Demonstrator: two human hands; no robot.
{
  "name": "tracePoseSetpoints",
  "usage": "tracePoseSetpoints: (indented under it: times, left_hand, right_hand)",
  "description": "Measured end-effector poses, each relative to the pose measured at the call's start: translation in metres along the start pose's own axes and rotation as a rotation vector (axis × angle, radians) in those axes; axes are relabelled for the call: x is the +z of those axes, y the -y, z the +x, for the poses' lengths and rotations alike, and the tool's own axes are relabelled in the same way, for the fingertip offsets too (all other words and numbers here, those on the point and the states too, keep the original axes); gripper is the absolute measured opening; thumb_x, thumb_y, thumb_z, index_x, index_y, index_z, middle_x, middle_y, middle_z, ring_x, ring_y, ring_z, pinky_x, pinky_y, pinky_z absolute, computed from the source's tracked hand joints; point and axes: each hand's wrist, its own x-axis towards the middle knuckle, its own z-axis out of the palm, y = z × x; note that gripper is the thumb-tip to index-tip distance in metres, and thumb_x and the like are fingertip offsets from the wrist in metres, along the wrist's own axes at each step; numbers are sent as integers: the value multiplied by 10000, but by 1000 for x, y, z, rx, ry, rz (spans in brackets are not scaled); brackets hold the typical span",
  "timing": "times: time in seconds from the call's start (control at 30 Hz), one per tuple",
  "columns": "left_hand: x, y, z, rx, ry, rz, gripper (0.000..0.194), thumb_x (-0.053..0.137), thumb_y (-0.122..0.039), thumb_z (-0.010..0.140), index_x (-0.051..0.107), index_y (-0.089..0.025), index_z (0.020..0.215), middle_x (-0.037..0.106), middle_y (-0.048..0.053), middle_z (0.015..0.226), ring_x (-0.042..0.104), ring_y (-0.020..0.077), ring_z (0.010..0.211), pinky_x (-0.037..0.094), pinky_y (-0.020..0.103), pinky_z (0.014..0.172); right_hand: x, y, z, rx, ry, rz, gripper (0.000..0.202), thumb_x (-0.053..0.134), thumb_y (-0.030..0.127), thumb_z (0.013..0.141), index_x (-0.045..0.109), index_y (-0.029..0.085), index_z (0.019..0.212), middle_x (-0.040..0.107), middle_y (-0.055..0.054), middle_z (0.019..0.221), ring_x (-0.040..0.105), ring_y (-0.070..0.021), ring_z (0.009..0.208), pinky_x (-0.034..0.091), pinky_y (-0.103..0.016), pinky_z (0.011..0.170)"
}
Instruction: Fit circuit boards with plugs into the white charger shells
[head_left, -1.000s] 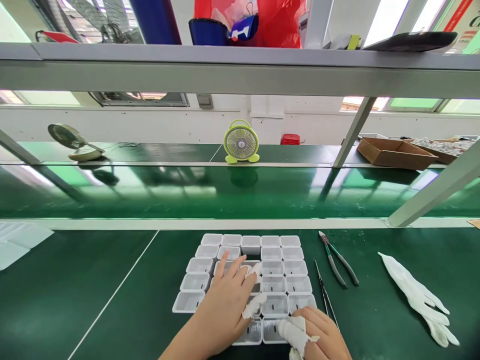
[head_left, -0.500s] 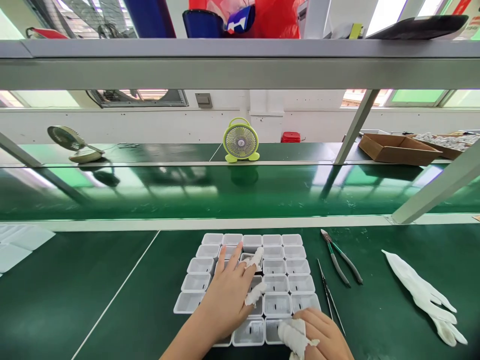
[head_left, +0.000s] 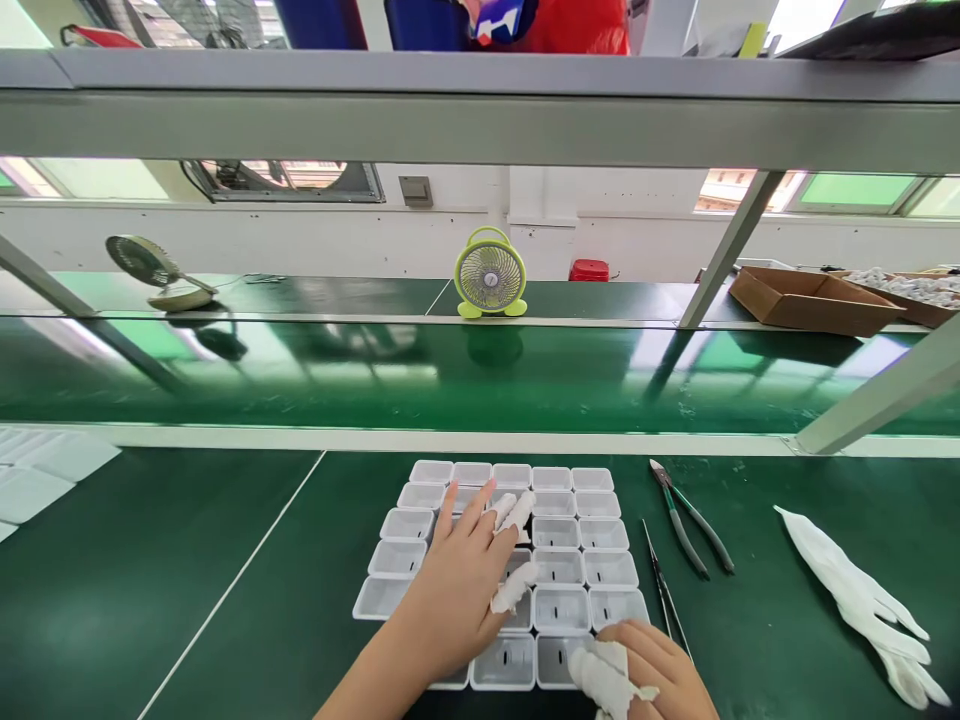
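A block of small white plastic trays (head_left: 503, 660), set side by side in rows, lies on the green table; many hold a small dark sliver. Over its middle rests my left hand (head_left: 461, 585), fingers spread, with white wrappings on some fingertips. The trays under the palm are hidden. At the block's near right corner, my right hand (head_left: 656, 665) has curled fingers pressed together and a white-wrapped digit over a tray's edge. Whatever lies between those fingers is hidden. Close to the right hand are metal tweezers (head_left: 664, 585).
Green-handled cutting pliers (head_left: 686, 515) and a white glove (head_left: 855, 590) lie to the right. More white trays (head_left: 45, 465) sit at the far left. Beyond stand a green fan (head_left: 490, 275) and a cardboard box (head_left: 814, 298). A grey shelf beam (head_left: 450, 125) crosses overhead.
The view has shifted slightly, so the background sits higher. A second white-wrapped fingertip of my left hand now shows near the middle trays. My right hand stays at the same corner.
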Motion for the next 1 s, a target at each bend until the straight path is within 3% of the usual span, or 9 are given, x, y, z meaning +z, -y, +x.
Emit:
tracePoseSetpoints:
  times: [0.1,0.23,0.37,0.5,0.73,0.83,1.0]
  left_hand:
    - [-2,-2,-12,84,-185,-45,170,446,-242,998,581,-214,1098,685,76,1018,528,296,1375,195,600,1267]
    - [-2,-3,-21,159,-215,-121,106,460,-174,950,528,-225,887,591,20,807,591,253,1247,174,523,1278]
    - [-3,-4,-23,174,-99,-118,126,486,-176,891,541,-217,996,661,36,881,575,297,1300,161,591,1273]
    - [-2,-4,-20,112,63,-62,171,499,-213,928,584,-213,1076,691,48,869,527,367,1383,243,693,1220]
    - [3,-6,-19,36,97,-62,262,428,-332,1040,635,-197,1129,705,76,952,377,391,1509,185,737,1222]
    - [3,-7,-19,14,107,-64,311,389,-343,1055,636,-171,1137,695,91,927,264,383,1565,138,720,1242]
    - [4,-7,-19,19,108,-52,347,351,-352,1057,642,-167,1102,670,92,899,260,399,1560,154,721,1234]
  right_hand:
    - [-8,3,8,-23,50,-10,230,418,58,995,619,170,1000,652,-43,674,628,-177,607,533,-292,554]
    - [-14,3,18,-40,55,-31,219,418,83,1021,626,144,1057,658,-53,683,604,-172,587,497,-287,542]
    - [-14,4,18,-39,68,-34,192,450,77,1000,619,139,1066,661,-54,695,594,-173,581,488,-288,536]
    - [-16,4,17,-39,93,-26,201,454,52,976,610,147,1059,661,-56,694,604,-180,591,496,-291,542]
    - [-27,11,26,16,208,37,211,416,76,964,606,165,988,680,-85,747,607,-192,639,515,-315,565]
    - [-26,11,25,2,179,65,210,398,80,964,575,179,911,638,-71,708,537,-175,594,468,-294,520]
    - [-23,8,16,-13,194,102,208,397,73,910,576,172,872,622,-94,750,562,-205,662,471,-326,559]
